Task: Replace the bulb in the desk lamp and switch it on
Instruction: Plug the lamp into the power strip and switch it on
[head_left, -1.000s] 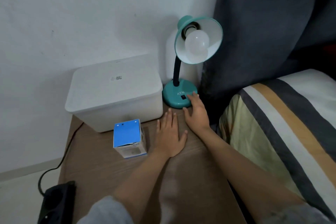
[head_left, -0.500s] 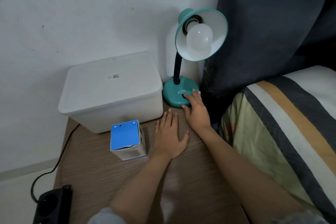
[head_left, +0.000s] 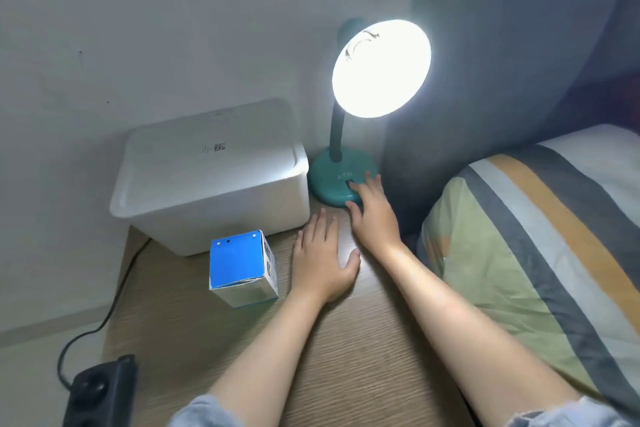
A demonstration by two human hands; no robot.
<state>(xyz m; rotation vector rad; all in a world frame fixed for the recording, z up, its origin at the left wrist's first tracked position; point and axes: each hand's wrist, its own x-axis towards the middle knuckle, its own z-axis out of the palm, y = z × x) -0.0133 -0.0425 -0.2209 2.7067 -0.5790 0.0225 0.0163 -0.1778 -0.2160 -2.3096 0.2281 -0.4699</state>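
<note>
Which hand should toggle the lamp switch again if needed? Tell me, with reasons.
Right. The right hand already has fingertips on the lamp base by the switch; the left hand lies flat on the table.

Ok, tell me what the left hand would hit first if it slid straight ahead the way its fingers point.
The left hand lies flat on the table, fingers pointing toward the wall. Sliding straight on, it would probably meet the lamp base first, near its left edge; the white box sits close beside that line, so depth leaves some doubt.

The brown wood-grain tabletop [head_left: 346, 350] looks matt; the white lidded plastic tub [head_left: 211, 177] smooth; the blue-topped cardboard box [head_left: 242, 267] papery; the teal lamp base [head_left: 329, 180] glossy.
</note>
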